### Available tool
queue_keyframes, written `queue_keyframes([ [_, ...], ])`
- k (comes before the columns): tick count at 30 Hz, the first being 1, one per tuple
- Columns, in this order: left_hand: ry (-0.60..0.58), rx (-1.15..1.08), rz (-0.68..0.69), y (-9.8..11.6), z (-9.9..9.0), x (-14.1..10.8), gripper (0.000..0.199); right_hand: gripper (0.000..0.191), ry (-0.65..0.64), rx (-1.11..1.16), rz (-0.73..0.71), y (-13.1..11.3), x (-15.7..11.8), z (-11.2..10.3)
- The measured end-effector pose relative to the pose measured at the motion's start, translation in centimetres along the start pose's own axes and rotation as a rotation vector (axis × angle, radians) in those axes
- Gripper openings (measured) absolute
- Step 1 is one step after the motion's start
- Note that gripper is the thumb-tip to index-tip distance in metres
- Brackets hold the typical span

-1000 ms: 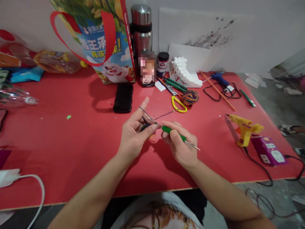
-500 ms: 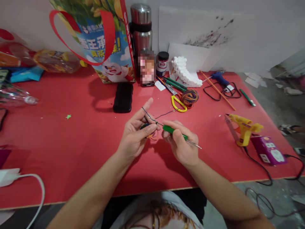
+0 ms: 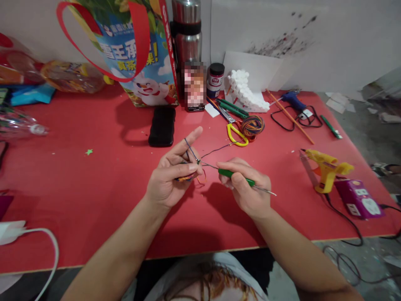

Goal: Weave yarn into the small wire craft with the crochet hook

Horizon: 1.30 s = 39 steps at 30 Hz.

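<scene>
Between the thumb and fingers of my left hand (image 3: 169, 179) is a small multicoloured crochet piece (image 3: 184, 178), partly covered by the thumb. Dark yarn runs over my raised left index finger. My right hand (image 3: 246, 188) grips a crochet hook (image 3: 236, 177) by its green handle, with bare metal showing at both ends. The hook's thin shaft reaches left to the yarn at the left fingertips; whether its tip sits inside a loop is too small to tell. A strand trails from there to the multicoloured yarn ball (image 3: 252, 126).
Yellow-handled scissors (image 3: 235, 136) lie beside the ball. Behind my left hand rests a black case (image 3: 162, 126); a phone (image 3: 194, 88) leans against a steel flask (image 3: 188, 46). At right are a yellow glue gun (image 3: 327, 167) and a purple box (image 3: 359, 198). A gift bag (image 3: 147, 71) stands behind.
My hands have drawn apart, the left moving left and the right moving right with the crochet hook. More of the hook's shaft shows between them. The view has shifted slightly.
</scene>
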<state>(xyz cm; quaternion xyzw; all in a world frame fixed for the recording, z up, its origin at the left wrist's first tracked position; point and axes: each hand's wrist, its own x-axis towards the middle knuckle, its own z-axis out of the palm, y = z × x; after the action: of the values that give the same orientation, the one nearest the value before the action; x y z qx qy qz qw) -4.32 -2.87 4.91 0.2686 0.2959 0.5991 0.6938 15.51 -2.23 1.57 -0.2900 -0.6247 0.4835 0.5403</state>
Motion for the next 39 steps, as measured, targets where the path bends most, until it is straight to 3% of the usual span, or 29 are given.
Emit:
queue_keyframes([
  [6,-0.049,0.005,-0.034,0.2,-0.5,0.2,0.069,0.027,-0.038,-0.035,-0.056,-0.5,0.1,-0.1],
  [18,-0.084,-0.046,-0.251,1.0,-0.4,0.3,0.065,0.029,-0.190,-0.058,-0.063,-2.1,1.1,-1.7],
  [28,-0.274,-0.083,-0.423,0.4,-0.8,0.5,0.058,0.022,-0.300,0.277,0.178,-1.0,1.5,-3.1],
  [34,-0.327,-0.101,-0.408,0.0,-1.1,0.6,0.056,0.022,-0.282,0.476,0.329,-0.3,1.4,-2.5],
  [39,-0.290,-0.076,-0.287,-0.2,-0.7,0.5,0.058,0.024,-0.239,0.585,0.380,0.0,1.3,-1.8],
])
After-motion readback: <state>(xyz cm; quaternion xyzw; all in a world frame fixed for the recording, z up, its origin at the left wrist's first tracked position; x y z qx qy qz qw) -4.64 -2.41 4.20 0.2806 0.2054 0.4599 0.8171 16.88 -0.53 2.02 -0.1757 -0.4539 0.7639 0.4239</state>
